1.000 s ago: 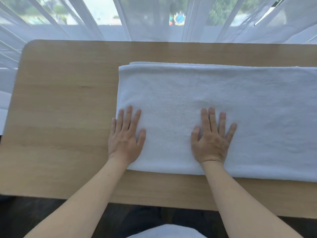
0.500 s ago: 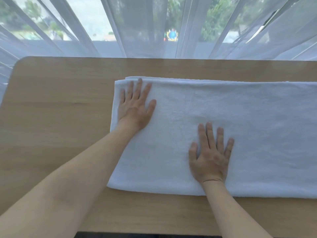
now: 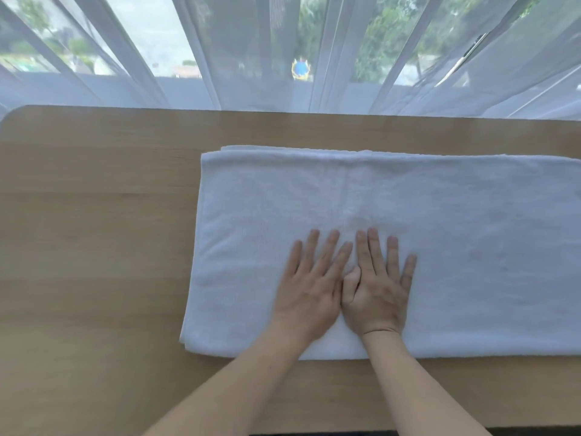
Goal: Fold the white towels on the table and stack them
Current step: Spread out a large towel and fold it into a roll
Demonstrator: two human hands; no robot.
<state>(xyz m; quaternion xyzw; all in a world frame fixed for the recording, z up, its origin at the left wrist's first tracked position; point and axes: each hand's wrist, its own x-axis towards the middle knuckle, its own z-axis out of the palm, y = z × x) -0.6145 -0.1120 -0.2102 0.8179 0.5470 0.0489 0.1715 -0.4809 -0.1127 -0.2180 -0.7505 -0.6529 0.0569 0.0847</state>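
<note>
— One white towel (image 3: 440, 247), already doubled lengthwise, lying on the wooden table (image 3: 94, 247), long fold toward the near edge, loose edges toward the curtain (image 3: 251, 58). Running off the right side of the view, so full length impossible to tell.

— And the hands?

— Both flat on the cloth near its near edge, side by side and touching at the thumbs. Left hand (image 3: 309, 287) and right hand (image 3: 379, 286) with fingers straight and spread, pressing down, gripping nothing.

— Step in hand, probably?

— Smoothing, by the look of it, ahead of the next fold. Best done by sweeping outward from the middle toward each end, palms flat, so trapped air and the faint ridge above the fingertips get pushed out rather than bunched. Worth squaring the far edges too: a lower layer peeks out past the top one at the far left corner. Then bringing the left end across to meet the right, corners matched.

— Count?

— One towel in view, two layers showing. Two hands. One table. No finished stack visible anywhere, and no second towel, though more possibly out of view.
</note>
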